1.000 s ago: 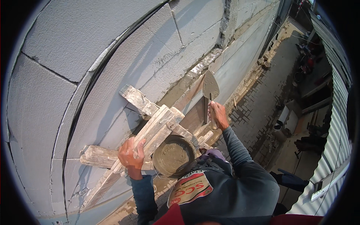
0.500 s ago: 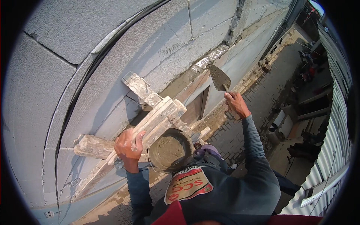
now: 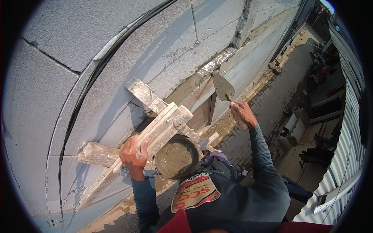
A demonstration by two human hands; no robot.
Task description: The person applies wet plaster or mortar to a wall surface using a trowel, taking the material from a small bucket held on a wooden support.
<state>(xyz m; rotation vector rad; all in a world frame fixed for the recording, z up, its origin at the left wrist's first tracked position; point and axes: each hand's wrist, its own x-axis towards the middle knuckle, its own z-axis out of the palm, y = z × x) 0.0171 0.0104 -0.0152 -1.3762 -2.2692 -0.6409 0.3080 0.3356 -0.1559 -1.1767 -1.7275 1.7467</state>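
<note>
Grips a trowel (image 3: 223, 87) in the right hand (image 3: 244, 113), clasps a plank (image 3: 165, 121) with the left hand (image 3: 133, 154), and could jolt the bucket (image 3: 161, 165) of mortar (image 3: 177, 155) by leaning hard.

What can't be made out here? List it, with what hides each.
All in the head view:
Left hand: the fingertips, thumb aside, are curled out of sight at the timber.
Trowel: the middle of its handle is covered by the right hand.
Bucket: its inside bottom is covered by mortar.
Corrugated sheet: cut off by the picture's dark edge.
Distant red thing: too small to identify.
</note>
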